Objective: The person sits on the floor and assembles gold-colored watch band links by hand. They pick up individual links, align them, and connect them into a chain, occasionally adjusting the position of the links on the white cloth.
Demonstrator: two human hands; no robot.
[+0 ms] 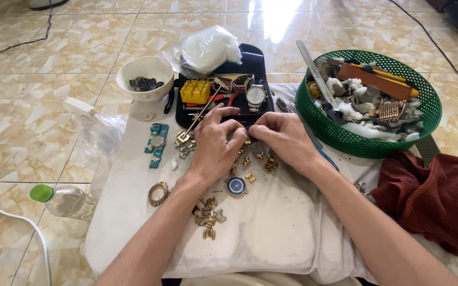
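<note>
My left hand point(216, 140) and my right hand point(284, 136) meet fingertip to fingertip over a white cushion point(271, 228), pinching a gold watch bracelet whose links trail down between them. Below the hands lies a blue-dialled watch head point(236, 186) attached to that bracelet. Loose gold links point(208, 218) lie near my left forearm, and a gold watch case ring point(158, 193) sits to their left. A thin metal tool point(201, 115) rests by my left fingers.
A black tray point(255, 58) behind the hands holds a silver watch point(255, 96), a yellow block point(195, 91) and a plastic bag. Green basket point(369, 143) of tools at right, red cloth point(436, 196), white bowl point(145, 79), teal watch point(157, 144), bottle point(62, 200) on tiled floor.
</note>
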